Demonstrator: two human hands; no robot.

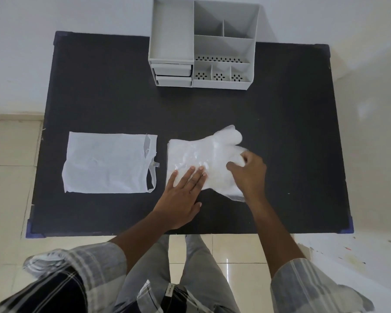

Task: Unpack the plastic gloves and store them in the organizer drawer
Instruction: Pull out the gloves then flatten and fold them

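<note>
As hands (181,195) press, gloves (203,154) translucent, stacked

A stack of clear plastic gloves (203,159) lies flat on the table, toward 4 o'clock from its middle, cuffs pointing to 9 o'clock and finger shapes spreading to 2 and 3 o'clock. The film is milky and glossy, crinkled in places. At 9 o'clock, just beside the cuffs but apart, the emptied white packet (108,162) lies flat, torn open along its 3 o'clock edge. The grey organizer (201,44) stands at 12 o'clock, its two small drawers (172,75) closed
</note>
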